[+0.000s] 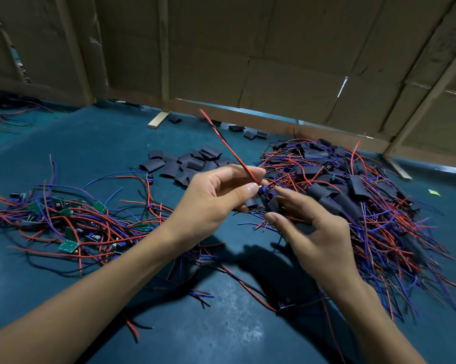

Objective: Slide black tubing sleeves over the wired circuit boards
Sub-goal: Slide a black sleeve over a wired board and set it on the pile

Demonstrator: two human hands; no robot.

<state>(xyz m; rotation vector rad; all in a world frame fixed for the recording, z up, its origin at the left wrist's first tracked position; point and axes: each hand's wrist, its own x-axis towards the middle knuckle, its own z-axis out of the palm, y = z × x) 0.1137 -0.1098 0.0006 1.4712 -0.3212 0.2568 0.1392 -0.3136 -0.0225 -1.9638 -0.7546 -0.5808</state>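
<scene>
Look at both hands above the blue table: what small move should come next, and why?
Probably draw the black sleeve in the right hand along over the board. The left hand pinches the red and black wires just above the small board, and the sleeve sits right beside it, seemingly only partly on; blur hides how far.

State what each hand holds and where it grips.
The left hand pinches a wired circuit board at its wire end. The right hand holds a black sleeve between thumb and fingers.

held board (261,191): small, red-black wire slanting up-left | black sleeve (274,204): just beside it | loose sleeves (187,162): flat, centre | bare boards (69,227): left tangle | sleeved boards (352,190): right heap
</scene>
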